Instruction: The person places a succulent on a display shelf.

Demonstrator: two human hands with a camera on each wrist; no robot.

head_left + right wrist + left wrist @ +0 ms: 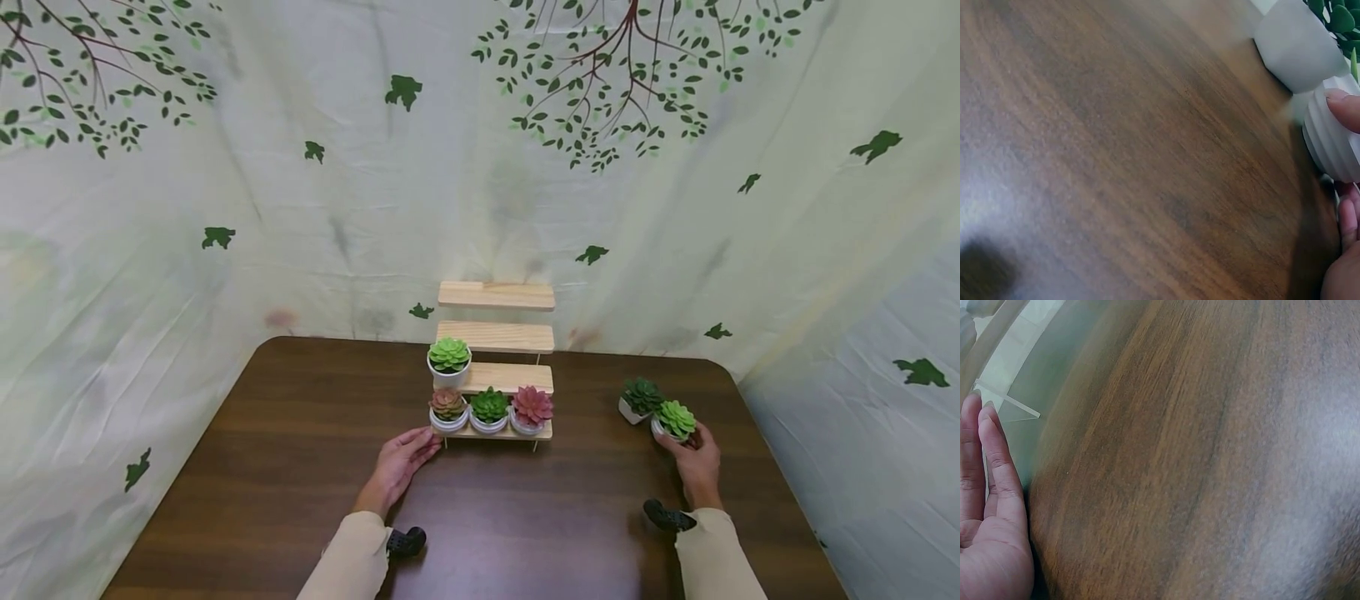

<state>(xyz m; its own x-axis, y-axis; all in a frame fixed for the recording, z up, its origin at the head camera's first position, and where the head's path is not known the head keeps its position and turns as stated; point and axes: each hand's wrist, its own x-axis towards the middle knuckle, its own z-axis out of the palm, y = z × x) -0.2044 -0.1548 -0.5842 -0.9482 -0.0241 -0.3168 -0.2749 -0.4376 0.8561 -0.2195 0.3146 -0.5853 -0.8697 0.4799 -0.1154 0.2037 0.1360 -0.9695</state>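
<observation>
My right hand (699, 467) grips a white ribbed pot (1333, 134) holding a light green succulent (676, 418), thumb on its side and fingers under it. Right beside it stands a dark green succulent (642, 396) in a white angular pot (1300, 47). My left hand (401, 462) has its fingers straight, tips right at the lower left corner of a stepped wooden stand (495, 337). On the bottom step are a brownish-red succulent (447, 404), a green one (490, 406) and a pink one (532, 407). A bright green succulent (449, 355) sits at the left of the step above.
The stand and pots are on a dark brown wooden table (315, 417). Behind it hangs a pale cloth (337, 208) printed with leaves and branches. The stand's two upper steps carry no pots, and thin clear supports (1013, 403) show under it.
</observation>
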